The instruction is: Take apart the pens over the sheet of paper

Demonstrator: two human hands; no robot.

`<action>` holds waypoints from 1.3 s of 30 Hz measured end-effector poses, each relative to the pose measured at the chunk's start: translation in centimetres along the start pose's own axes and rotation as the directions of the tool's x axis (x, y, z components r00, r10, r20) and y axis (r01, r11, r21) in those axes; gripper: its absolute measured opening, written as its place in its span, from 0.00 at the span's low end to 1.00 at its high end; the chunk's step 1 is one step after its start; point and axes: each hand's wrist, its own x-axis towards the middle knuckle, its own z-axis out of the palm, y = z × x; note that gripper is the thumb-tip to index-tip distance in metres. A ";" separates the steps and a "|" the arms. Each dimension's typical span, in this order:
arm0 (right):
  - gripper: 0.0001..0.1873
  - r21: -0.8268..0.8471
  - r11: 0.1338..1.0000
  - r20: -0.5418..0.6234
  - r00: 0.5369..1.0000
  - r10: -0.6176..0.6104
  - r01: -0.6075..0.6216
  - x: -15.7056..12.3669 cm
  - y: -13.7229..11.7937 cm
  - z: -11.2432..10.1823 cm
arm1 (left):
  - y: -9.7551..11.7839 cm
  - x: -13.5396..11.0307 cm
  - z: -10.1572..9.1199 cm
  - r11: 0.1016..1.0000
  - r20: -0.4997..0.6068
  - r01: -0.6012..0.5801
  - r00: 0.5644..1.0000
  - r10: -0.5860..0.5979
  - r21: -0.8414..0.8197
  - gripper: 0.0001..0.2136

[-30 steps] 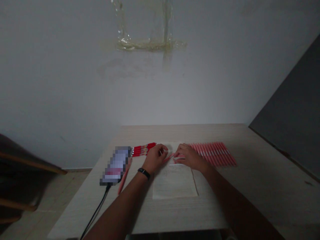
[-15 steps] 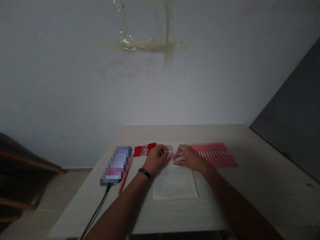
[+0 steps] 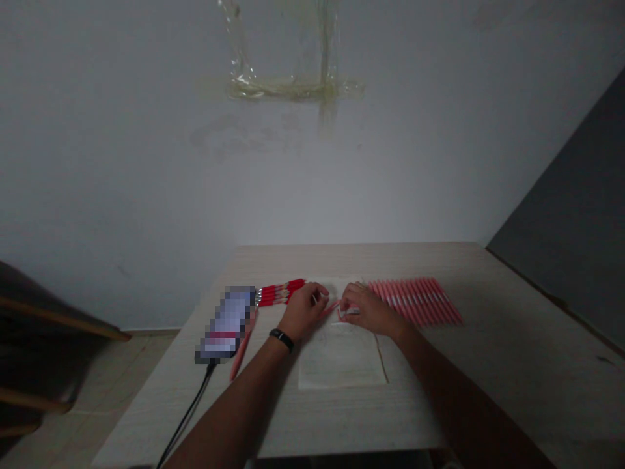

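Observation:
My left hand (image 3: 303,307) is closed, its fingertips on a slim pink pen piece (image 3: 329,310) that slants up towards my other hand. My right hand (image 3: 368,309) is closed too, pinching a small pink and whitish piece (image 3: 349,312), largely covered by the fingers. Whether the two pieces touch or belong to one pen I cannot tell. Under both hands lies a pale, see-through sheet or bag (image 3: 342,365). Beside my right hand, a neat row of pink pens (image 3: 420,301) slants across the table. Red pen parts with silvery tips (image 3: 274,294) lie left of my left hand.
A phone (image 3: 227,322), blurred out, lies at the left with a black cable (image 3: 190,413) running off the front. Next to it is a single pink pen (image 3: 240,358). The pale wooden table (image 3: 312,423) meets a wall (image 3: 342,189) bearing old clear tape.
The fingers of my right hand have shifted slightly around the small piece. The view has tilted a little; everything else lies as before.

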 end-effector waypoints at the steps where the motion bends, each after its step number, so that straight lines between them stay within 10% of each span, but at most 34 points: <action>1: 0.10 0.025 1.000 -0.010 1.000 0.000 0.000 0.0 0.0 0.1 | 0.0 0.0 0.0 1.000 -0.001 0.000 1.000 0.000 -0.001 0.09; 17: 0.10 0.283 0.958 -0.161 0.982 0.095 -0.046 0.3 -1.0 1.0 | 1.1 -0.4 -0.1 0.980 0.195 -0.074 0.975 0.111 -0.185 0.16; 39: 0.07 -0.089 0.994 -0.019 0.998 0.066 -0.067 -0.1 -0.3 0.8 | -0.4 -0.1 0.0 1.000 0.082 0.019 0.996 -0.020 0.006 0.09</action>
